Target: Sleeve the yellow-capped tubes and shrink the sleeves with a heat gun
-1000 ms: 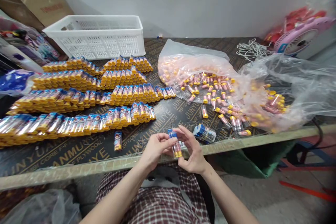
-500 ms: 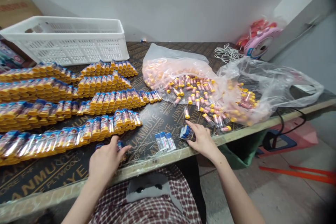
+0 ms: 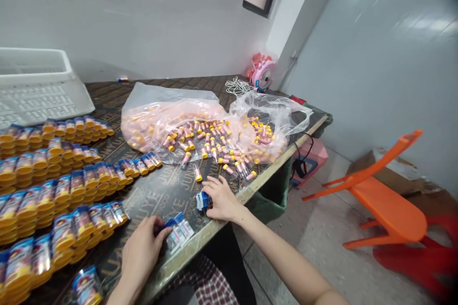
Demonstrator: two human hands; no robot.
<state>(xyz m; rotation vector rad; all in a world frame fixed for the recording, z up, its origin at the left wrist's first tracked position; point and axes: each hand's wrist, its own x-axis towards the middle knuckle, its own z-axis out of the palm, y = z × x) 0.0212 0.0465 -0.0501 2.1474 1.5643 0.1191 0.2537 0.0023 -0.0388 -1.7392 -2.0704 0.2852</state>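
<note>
My left hand (image 3: 141, 248) is at the front edge of the table, thumb and forefinger closing on the left end of a few small flat blue-and-white labels (image 3: 181, 232). Part of what it pinches is hidden by the fingers. My right hand (image 3: 222, 200) grips a small bunch of blue-and-white labels (image 3: 202, 201) at the table edge. Just beyond it, a clear tube with a yellow cap and pink contents (image 3: 198, 173) lies on its own. Left of my left hand, a labelled tube with blue and yellow ends (image 3: 87, 287) rests on the tabletop.
Stacked rows of labelled tubes (image 3: 77, 188) fill the left side, below a white basket (image 3: 39, 97). Plastic bags (image 3: 168, 105) spill loose yellow-capped tubes (image 3: 214, 140). A pink fan (image 3: 263, 77) stands at the back; an orange chair (image 3: 386, 205) stands on the floor at right.
The view has swung right. My left hand has moved from beside the tube rows to the flat labels, leaving a labelled tube behind. My right hand still holds its bunch.
</note>
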